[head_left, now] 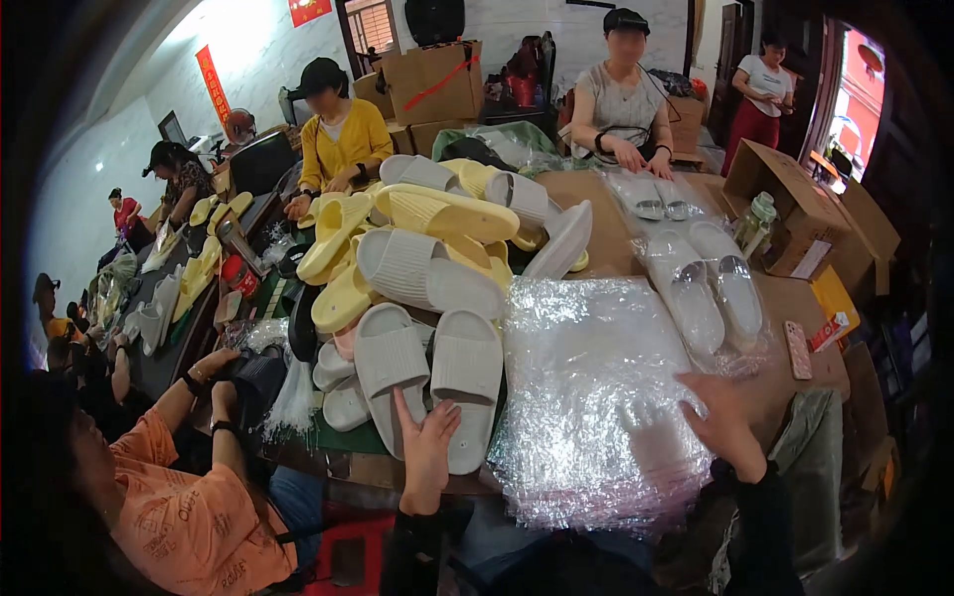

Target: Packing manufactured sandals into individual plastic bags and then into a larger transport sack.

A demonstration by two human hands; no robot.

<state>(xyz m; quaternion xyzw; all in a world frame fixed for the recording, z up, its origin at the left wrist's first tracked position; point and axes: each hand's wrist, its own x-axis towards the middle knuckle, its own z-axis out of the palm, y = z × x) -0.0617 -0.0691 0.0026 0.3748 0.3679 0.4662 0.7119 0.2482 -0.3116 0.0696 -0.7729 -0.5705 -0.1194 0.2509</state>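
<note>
Closest now, your left hand (pixel 427 457), fingers (pixel 401 405) spread, is on the two grey slippers (pixel 467 360) by the desk's (pixel 606 233) near edge. Clear plastic bags (pixel 586 368) lie stacked just beside them, and at the stack's right side there's your right hand (pixel 723 422), fingers apart too.

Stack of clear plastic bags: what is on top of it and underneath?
The stack has the right hand over its right edge, contact unclear. Brown tabletop shows beyond its far edge; whatever lies directly beneath is covered.
</note>
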